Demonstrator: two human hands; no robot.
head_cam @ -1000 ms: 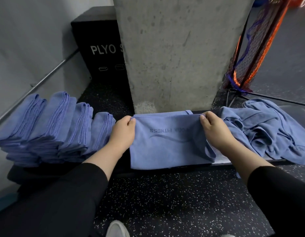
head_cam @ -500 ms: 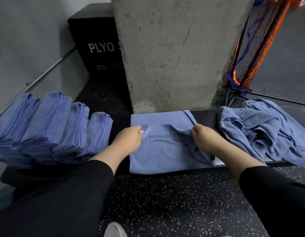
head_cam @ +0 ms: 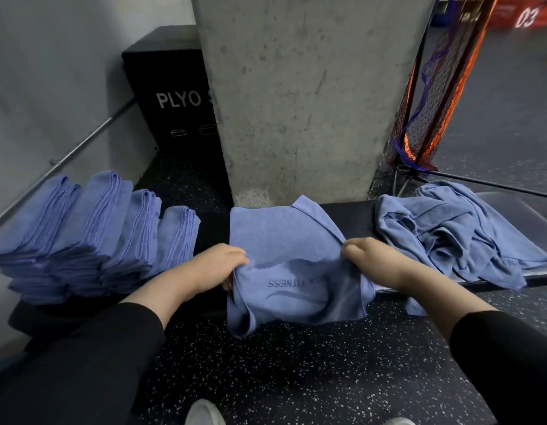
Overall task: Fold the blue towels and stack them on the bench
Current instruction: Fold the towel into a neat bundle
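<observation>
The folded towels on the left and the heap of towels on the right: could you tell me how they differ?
The folded towels stand in neat stacks side by side, edges aligned; the heap of towels lies crumpled and loose. The folded towels rise in tall compact blocks; the heap sprawls low across the bench. Neither is touched by a hand. Both are the same blue cloth.
</observation>
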